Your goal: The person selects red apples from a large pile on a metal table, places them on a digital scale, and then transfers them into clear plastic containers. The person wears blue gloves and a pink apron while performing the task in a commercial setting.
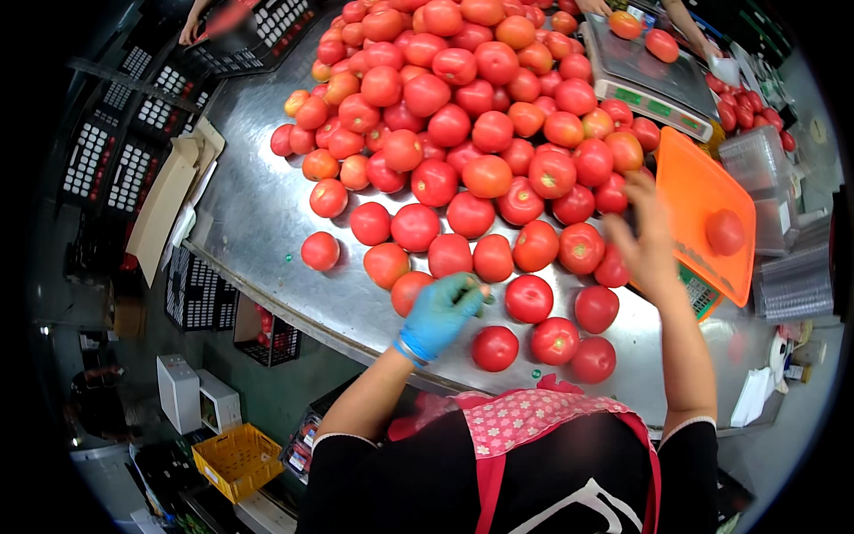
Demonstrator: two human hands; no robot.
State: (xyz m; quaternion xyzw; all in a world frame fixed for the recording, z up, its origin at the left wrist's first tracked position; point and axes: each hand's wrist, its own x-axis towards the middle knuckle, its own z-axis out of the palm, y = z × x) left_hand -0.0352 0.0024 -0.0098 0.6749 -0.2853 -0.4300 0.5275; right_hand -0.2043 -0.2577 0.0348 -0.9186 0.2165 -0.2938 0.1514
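Note:
My left hand [440, 317], in a blue glove with dark greenish fingertips, hovers with bent fingers at the near edge of a large heap of red tomatoes [449, 125]. Whether anything small is pinched there is unclear. My right hand [642, 243] is bare and motion-blurred, its fingers apart between the heap and an orange scoop-shaped tray [700, 193]. One tomato [725, 232] lies in that tray, which sits on a green scale [697, 294]. Several loose tomatoes [555, 340] rest on the metal table [267, 200] between my forearms.
Across the table a digital scale [650, 73] carries two tomatoes, with other people's hands [710, 50] near it. Clear plastic containers [794, 267] are stacked at right. Black crates [133, 167] and cardboard [167, 193] line the left side; a yellow crate [237, 460] stands below.

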